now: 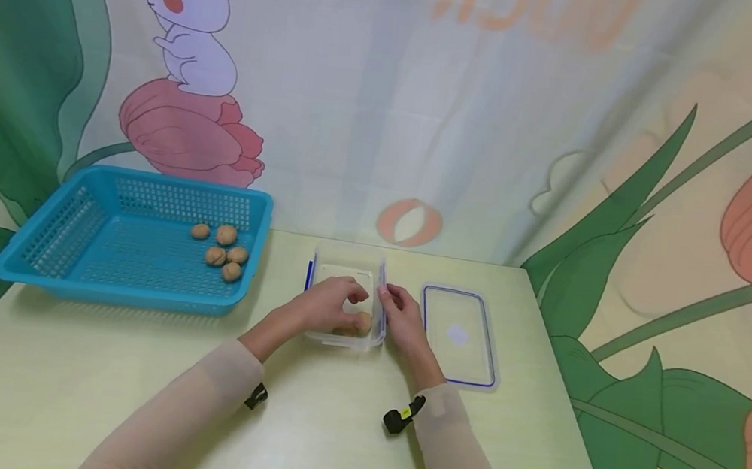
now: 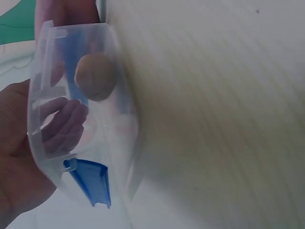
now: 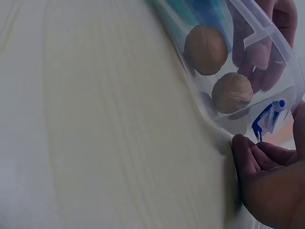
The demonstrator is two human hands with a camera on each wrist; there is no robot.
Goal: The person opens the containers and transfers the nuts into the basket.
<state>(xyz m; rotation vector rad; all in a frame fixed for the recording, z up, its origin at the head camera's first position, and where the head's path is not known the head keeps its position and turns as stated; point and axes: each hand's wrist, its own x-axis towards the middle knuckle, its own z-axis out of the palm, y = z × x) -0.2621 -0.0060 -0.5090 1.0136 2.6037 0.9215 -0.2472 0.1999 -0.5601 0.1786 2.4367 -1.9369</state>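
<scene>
A clear plastic food container (image 1: pixel 353 342) with blue latches stands in front of me, walnuts (image 1: pixel 363 324) lying at its near end. In the right wrist view, two of them, including one walnut (image 3: pixel 206 49), show through the wall. My left hand (image 1: pixel 331 304) reaches over the near left rim, its fingers (image 2: pixel 66 124) hanging loosely inside the container with nothing between them. At the right side, my right hand (image 1: pixel 406 324) grips the container, thumb at the rim and the other fingers (image 3: pixel 245 155) bent against the outside beside a blue latch (image 3: pixel 268 119).
A blue plastic basket (image 1: pixel 132 296) with several walnuts (image 1: pixel 226 234) in its right part stands at the left. To the right of the container lies its clear lid (image 1: pixel 458 334) with a blue seal. A printed curtain (image 1: pixel 333 110) hangs behind the table (image 1: pixel 330 426).
</scene>
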